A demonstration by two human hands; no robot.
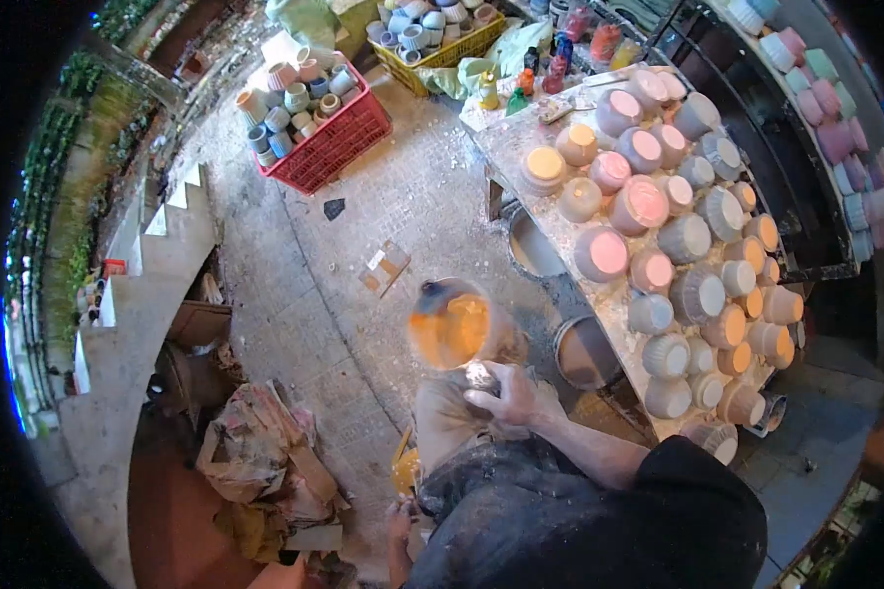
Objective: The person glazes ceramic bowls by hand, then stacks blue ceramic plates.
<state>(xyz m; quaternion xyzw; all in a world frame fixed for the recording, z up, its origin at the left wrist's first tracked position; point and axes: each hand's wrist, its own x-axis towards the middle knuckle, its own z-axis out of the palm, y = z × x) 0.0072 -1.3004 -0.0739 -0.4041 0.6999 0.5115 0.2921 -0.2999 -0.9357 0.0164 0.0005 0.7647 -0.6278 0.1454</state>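
My right hand (513,395) rests over my knee, fingers curled by a small whitish thing (479,375) too unclear to name. Just beyond it stands a bucket with orange paint (467,324) inside. My left hand (400,518) hangs low beside my left thigh, below a yellow object (406,469); its fingers are too small and dim to read. On the right, a speckled table (580,240) bears several upturned pots, among them a pink-topped pot (639,205), a yellow-topped pot (543,169) and a grey pot (685,239).
A red crate (329,152) and a yellow crate (417,74) hold several pots. Paint bottles (488,90) stand at the table's far end. Two buckets, one brownish (587,351), sit beside the table. Crumpled sacks (260,447) lie left; a cardboard piece (384,267) lies ahead.
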